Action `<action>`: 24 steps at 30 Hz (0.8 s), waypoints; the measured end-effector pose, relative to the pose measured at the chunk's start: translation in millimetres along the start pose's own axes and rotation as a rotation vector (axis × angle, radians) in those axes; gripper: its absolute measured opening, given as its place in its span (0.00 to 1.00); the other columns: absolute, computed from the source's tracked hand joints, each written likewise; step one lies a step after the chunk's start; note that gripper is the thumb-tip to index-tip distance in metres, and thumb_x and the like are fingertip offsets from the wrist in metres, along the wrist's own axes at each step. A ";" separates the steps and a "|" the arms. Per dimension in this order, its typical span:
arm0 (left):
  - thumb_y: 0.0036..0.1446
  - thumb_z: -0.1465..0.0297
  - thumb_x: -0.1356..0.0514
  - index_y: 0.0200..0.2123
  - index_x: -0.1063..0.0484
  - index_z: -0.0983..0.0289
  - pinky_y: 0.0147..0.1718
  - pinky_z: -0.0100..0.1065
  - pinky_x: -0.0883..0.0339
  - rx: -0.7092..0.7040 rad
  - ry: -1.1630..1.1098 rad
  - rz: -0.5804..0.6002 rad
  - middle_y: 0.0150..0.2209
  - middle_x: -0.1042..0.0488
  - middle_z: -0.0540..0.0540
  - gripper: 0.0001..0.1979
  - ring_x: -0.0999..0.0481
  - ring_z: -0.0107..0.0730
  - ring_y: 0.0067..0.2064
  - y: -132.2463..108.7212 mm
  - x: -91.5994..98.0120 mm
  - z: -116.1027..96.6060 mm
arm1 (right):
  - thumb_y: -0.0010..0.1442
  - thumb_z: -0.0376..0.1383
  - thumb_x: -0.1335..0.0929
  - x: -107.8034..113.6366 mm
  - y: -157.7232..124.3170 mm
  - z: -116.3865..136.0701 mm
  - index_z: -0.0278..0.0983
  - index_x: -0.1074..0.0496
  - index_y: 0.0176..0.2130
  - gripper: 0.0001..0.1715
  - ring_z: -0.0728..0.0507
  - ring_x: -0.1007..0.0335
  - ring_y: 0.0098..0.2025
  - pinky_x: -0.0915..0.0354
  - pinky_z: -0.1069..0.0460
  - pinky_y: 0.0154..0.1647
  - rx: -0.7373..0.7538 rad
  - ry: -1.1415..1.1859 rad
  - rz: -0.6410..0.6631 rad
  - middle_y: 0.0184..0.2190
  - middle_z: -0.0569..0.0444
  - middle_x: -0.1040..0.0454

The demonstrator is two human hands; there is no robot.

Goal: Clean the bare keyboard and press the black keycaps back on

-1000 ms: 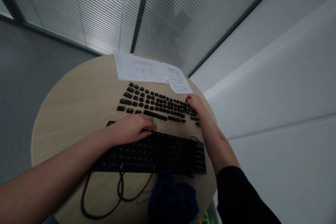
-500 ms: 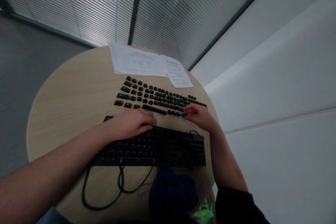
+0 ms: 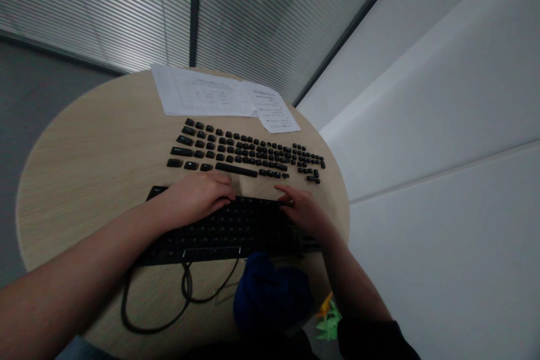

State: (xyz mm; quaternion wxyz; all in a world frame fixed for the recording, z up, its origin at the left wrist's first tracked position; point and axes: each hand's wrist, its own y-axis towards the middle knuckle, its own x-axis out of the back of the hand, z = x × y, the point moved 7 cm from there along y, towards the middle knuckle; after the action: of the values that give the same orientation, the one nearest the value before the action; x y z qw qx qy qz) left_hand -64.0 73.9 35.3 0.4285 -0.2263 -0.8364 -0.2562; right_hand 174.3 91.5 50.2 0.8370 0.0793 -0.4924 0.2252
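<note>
A black keyboard (image 3: 236,225) lies on the round wooden table, partly under my hands. My left hand (image 3: 202,194) rests over its upper left edge, fingers curled and thumb close to them; anything in that grip is hidden. Over the keyboard's right part hovers my right hand (image 3: 301,208), the index finger stretched out and the other fingers loosely apart, with nothing visible in it. Beyond both hands, loose black keycaps are laid out in rows in keyboard order, among them a long spacebar keycap (image 3: 236,170).
White printed sheets (image 3: 202,93) lie at the table's far edge. A black cable (image 3: 126,309) loops in front of the keyboard, beside a dark blue cloth bundle (image 3: 270,292). The round table (image 3: 84,140) stands near a white wall (image 3: 442,180) and a blind-covered glass partition.
My right hand has drawn back from the keycaps at the right to the keyboard, its index finger now straighter. My left hand stays at the keyboard edge. The camera view has shifted slightly.
</note>
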 end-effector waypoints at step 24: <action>0.59 0.78 0.40 0.47 0.22 0.63 0.33 0.46 0.32 0.165 0.386 0.038 0.41 0.21 0.61 0.14 0.23 0.51 0.40 -13.5 -12.4 -44.4 | 0.65 0.33 0.32 108.5 118.2 -70.2 0.41 0.21 0.53 0.18 0.40 0.23 0.54 0.31 0.46 0.58 -0.230 -0.511 -0.245 0.51 0.50 0.18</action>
State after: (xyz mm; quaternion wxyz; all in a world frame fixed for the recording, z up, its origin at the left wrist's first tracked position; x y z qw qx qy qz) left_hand -38.7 33.9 44.1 0.6025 -0.1528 -0.7526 -0.2172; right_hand 220.8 253.6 97.7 0.7103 0.0970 -0.6961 0.0381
